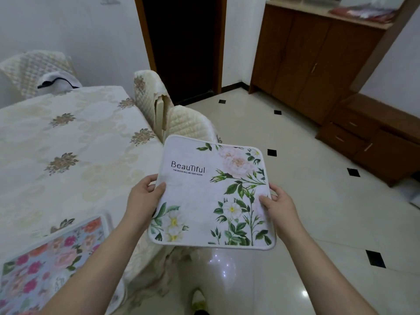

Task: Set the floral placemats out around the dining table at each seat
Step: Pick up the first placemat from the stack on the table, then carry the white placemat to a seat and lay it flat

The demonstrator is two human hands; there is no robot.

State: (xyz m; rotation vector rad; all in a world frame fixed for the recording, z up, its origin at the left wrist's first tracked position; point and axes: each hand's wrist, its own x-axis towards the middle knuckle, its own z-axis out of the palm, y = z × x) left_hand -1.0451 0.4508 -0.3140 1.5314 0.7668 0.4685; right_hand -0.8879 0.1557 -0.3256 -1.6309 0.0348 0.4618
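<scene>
1. Your left hand (145, 196) and right hand (278, 204) each pinch a side edge of the white floral placemat (211, 194), thumbs on top; it is held level over the floor, beside the bench (68, 137).
2. A pink-flowered placemat (52, 260) lies on the bench's near corner.
3. Two quilted chairs (159, 105) stand against the bench's right side.

We see two bare forearms coming in from the bottom edge, no sleeves on either one, no watch, no bracelet at the wrists. The left hand (145, 194) and the right hand (278, 205) wear no gloves and no rings that we can make out. Down low, we catch a pale shoe (198, 300) with a yellowish-green tint.
</scene>
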